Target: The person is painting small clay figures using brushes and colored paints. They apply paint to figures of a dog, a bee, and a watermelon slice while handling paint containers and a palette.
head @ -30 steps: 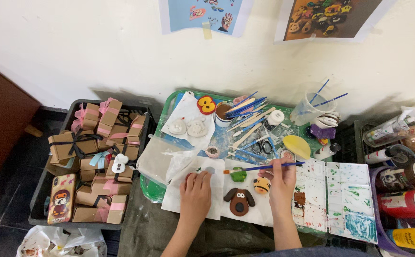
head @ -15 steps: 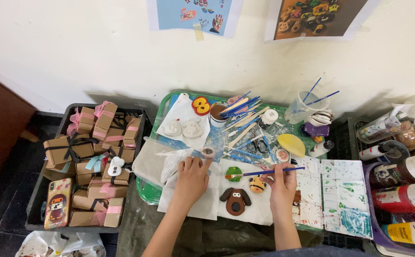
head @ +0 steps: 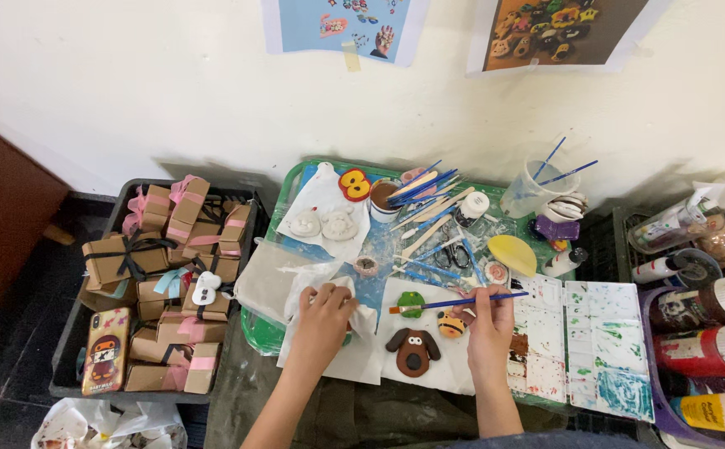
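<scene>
My right hand (head: 489, 326) pinches a blue-handled paintbrush (head: 454, 303) that lies level, its bristle tip pointing left over a small green clay figure (head: 411, 303). Just below the brush sit a yellow striped clay figure (head: 451, 323) and a brown dog-shaped clay figure (head: 413, 350), all on a white paper sheet (head: 454, 376). My left hand (head: 325, 320) presses on a crumpled white tissue (head: 311, 279) to the left of the figures, fingers curled into it. A green tray (head: 256, 331) lies underneath.
Several loose brushes (head: 429, 220), a cup of brown paint (head: 383, 197), a clear cup (head: 533, 187), scissors (head: 448, 256) and two white clay faces (head: 323, 223) fill the tray's back. A stained white palette (head: 599, 349) and paint bottles (head: 707, 349) are on the right. A black crate of cardboard boxes (head: 167, 283) stands left.
My left hand slid up and left off the paper sheet onto the white tissue. The right hand kept the brush almost still above the green figure.
</scene>
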